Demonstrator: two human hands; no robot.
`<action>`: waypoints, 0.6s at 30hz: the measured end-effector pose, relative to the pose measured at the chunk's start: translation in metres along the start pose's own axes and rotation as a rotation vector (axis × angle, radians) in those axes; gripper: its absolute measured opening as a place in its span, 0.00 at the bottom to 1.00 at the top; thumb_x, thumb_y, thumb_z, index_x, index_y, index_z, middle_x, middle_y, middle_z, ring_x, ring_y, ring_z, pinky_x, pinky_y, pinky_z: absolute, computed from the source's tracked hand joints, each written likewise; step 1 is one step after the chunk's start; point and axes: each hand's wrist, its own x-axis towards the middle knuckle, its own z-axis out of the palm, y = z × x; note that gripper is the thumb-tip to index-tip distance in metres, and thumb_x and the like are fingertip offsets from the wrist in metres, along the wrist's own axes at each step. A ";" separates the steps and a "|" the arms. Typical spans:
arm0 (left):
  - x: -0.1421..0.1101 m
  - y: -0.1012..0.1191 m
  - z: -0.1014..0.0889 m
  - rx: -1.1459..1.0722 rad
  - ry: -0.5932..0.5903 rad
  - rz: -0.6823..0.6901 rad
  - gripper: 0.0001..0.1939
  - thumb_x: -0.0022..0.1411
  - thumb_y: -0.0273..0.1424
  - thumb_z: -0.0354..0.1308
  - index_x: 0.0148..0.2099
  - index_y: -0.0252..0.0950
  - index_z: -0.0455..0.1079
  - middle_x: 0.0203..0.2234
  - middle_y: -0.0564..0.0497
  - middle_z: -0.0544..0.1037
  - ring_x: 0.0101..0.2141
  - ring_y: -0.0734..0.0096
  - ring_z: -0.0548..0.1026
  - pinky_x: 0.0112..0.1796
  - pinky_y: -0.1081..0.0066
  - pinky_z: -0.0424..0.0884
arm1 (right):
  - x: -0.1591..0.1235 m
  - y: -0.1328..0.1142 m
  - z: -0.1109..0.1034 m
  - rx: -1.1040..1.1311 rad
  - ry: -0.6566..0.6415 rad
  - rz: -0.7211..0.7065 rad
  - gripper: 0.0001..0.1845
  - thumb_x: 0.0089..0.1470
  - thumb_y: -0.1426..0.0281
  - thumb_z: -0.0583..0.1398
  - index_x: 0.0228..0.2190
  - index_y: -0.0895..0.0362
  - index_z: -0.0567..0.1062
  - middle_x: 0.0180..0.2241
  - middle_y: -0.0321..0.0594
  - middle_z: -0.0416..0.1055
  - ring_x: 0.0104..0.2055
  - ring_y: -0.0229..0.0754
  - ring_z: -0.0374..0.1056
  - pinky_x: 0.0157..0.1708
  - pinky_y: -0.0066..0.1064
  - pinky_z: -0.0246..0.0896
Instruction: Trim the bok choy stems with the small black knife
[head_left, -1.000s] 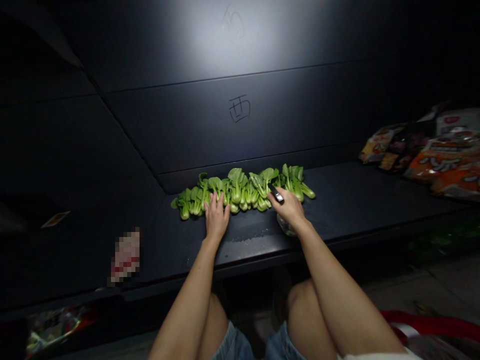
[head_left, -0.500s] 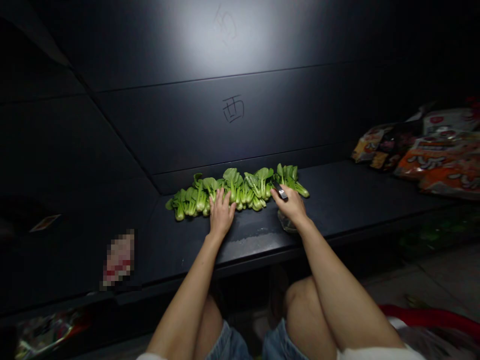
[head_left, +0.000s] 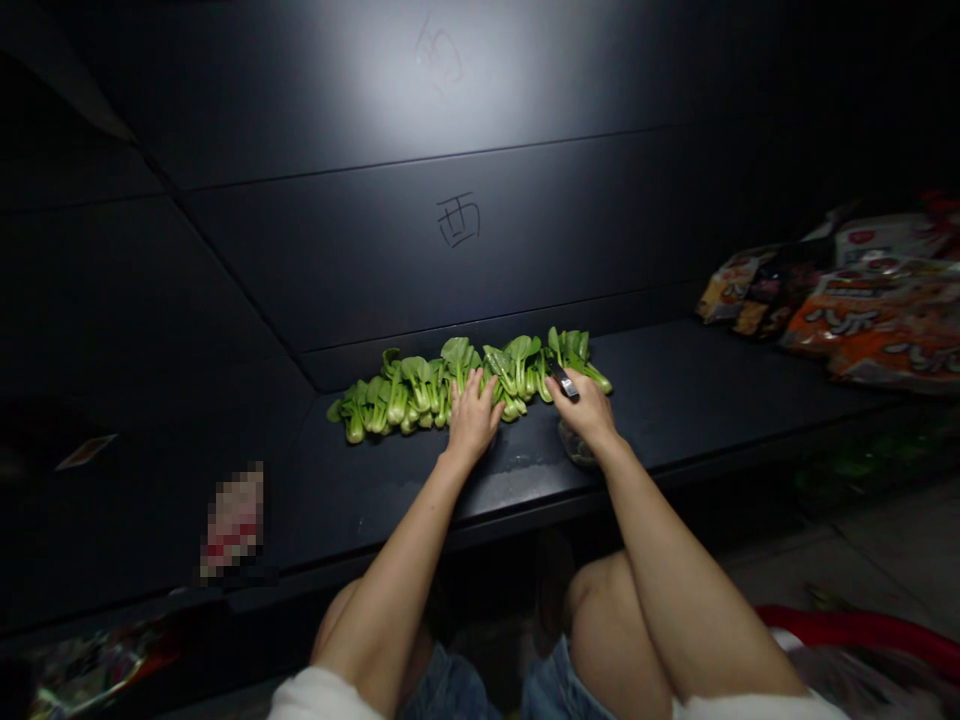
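Note:
A long row of bok choy (head_left: 405, 392) lies along the back of the dark shelf (head_left: 375, 500), leaves toward the back panel and pale stems toward me. My left hand (head_left: 474, 415) is open over the middle of the row, fingers spread on the stems and leaves. Near the right end, my right hand (head_left: 589, 408) is closed around a spray bottle (head_left: 566, 384). Its black head shows above my thumb, and part of its clear body shows below the hand. The fingers on its far side are hidden.
Several snack bags (head_left: 885, 320) are piled at the shelf's right. A wet patch (head_left: 525, 478) marks the shelf front. Left of me lie a small card (head_left: 86, 452) and a pixelated item (head_left: 234, 520). A red rim (head_left: 862, 630) shows at lower right.
My left hand has slid right along the bok choy row. My right hand keeps hold of the spray bottle in about the same place. The view has shifted slightly.

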 end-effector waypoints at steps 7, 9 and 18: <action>0.022 0.027 0.006 0.024 -0.102 0.069 0.28 0.65 0.37 0.53 0.65 0.37 0.58 0.65 0.38 0.58 0.65 0.56 0.55 0.63 0.48 0.49 | 0.001 0.006 -0.007 0.015 0.017 0.040 0.14 0.58 0.61 0.54 0.33 0.56 0.75 0.32 0.44 0.76 0.34 0.44 0.70 0.29 0.28 0.52; 0.029 0.031 0.010 0.030 -0.138 0.094 0.28 0.64 0.35 0.54 0.65 0.38 0.57 0.65 0.38 0.57 0.66 0.56 0.54 0.63 0.49 0.50 | 0.001 0.010 -0.009 0.006 0.046 0.077 0.13 0.58 0.62 0.54 0.34 0.56 0.75 0.32 0.45 0.76 0.33 0.44 0.70 0.29 0.29 0.51; 0.047 0.041 0.029 0.057 -0.220 0.070 0.22 0.65 0.29 0.52 0.61 0.40 0.63 0.64 0.40 0.60 0.62 0.59 0.61 0.59 0.57 0.60 | 0.002 0.025 -0.009 0.114 0.170 0.025 0.16 0.58 0.61 0.53 0.37 0.56 0.75 0.35 0.47 0.77 0.36 0.46 0.71 0.33 0.30 0.55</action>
